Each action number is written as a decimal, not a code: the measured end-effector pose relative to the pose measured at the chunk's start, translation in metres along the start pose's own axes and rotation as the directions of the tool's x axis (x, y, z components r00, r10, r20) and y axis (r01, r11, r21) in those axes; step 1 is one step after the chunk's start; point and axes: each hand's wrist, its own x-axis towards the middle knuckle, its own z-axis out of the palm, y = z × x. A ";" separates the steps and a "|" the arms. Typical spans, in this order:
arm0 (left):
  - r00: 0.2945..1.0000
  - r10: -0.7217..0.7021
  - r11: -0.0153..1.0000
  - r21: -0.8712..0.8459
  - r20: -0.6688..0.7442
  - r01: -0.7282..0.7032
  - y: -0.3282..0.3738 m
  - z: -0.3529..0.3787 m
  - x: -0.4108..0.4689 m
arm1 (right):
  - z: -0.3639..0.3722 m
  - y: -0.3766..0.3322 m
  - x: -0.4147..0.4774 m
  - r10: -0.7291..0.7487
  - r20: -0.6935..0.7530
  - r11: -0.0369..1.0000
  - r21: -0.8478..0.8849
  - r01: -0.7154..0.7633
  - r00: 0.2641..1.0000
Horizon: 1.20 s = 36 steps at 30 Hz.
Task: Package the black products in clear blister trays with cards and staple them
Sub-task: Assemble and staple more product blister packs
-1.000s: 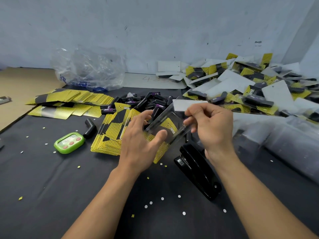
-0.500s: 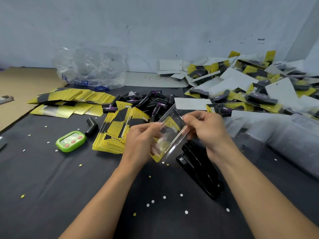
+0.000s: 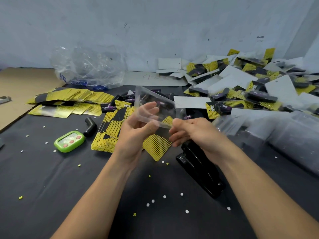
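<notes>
**Empty tray held open between both hands**

The clear tray (image 3: 155,107) is in the air, its long axis running crosswise from the left hand (image 3: 136,131) to the right hand (image 3: 191,135). The right hand pinches the tray's right end between thumb and curled fingers. The left fingers (image 3: 148,107) are spread wide and nearly straight behind the plastic, propping it up rather than closing round it, though they are blurred.

Nothing black seems to sit in the tray yet, so filling it looks like the next step. The loose black products (image 3: 120,102) lie just beyond the left fingertips, and the yellow cards (image 3: 110,135) lie directly beneath that hand. The left hand is the nearer one to both. The stapler (image 3: 200,169) rests under the right wrist.

Half a second earlier the tray slanted down toward the stapler, with the left fingers curled on it. Now it is higher, turned crosswise, and the left hand has opened.
</notes>
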 end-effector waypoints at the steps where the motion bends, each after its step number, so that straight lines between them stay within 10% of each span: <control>1: 1.000 -0.005 1.000 -0.006 0.008 0.005 0.000 0.001 0.000 | 0.000 0.000 -0.001 0.014 0.035 1.000 -0.025 -0.013 0.999; 4: 0.999 -0.027 0.993 -0.118 0.031 0.030 0.001 0.006 0.001 | 0.001 0.000 -0.001 0.043 0.079 0.998 -0.039 -0.040 0.996; 7: 0.996 -0.047 0.976 -0.214 -0.080 0.029 0.005 0.004 0.002 | -0.004 0.001 0.006 0.032 -0.214 0.993 0.115 -0.007 0.976; 10: 0.984 -0.105 0.951 -0.304 -0.145 0.057 0.008 -0.003 0.003 | -0.022 0.009 0.011 -0.121 -0.416 0.944 -0.330 -0.025 0.901; 13: 0.981 -0.180 0.928 -0.343 -0.070 0.146 0.011 -0.001 0.001 | -0.030 0.015 0.011 -0.073 -0.322 0.664 -0.722 -0.195 0.944; 17: 0.952 -0.304 0.900 -0.317 0.034 0.298 0.010 0.003 -0.003 | -0.027 0.020 0.012 0.020 -0.244 0.529 -0.821 -0.217 0.970; 20: 0.923 -0.378 0.875 -0.297 0.073 0.382 0.009 0.006 -0.003 | -0.029 0.015 0.011 -0.065 -0.235 0.676 -0.725 -0.130 0.970; 25: 0.897 -0.440 0.855 -0.282 0.051 0.436 0.001 0.009 -0.001 | -0.015 -0.007 0.000 -0.212 -0.283 0.977 -0.096 0.192 0.935; 31: 0.846 -0.515 0.839 -0.124 0.136 0.530 0.001 0.015 -0.004 | 0.000 -0.021 -0.020 -0.600 -0.114 0.652 -0.643 0.402 0.792; 36: 0.780 -0.581 0.785 -0.094 0.232 0.613 0.002 0.018 -0.009 | 0.015 -0.027 -0.030 -0.618 0.082 0.495 -0.732 0.469 0.782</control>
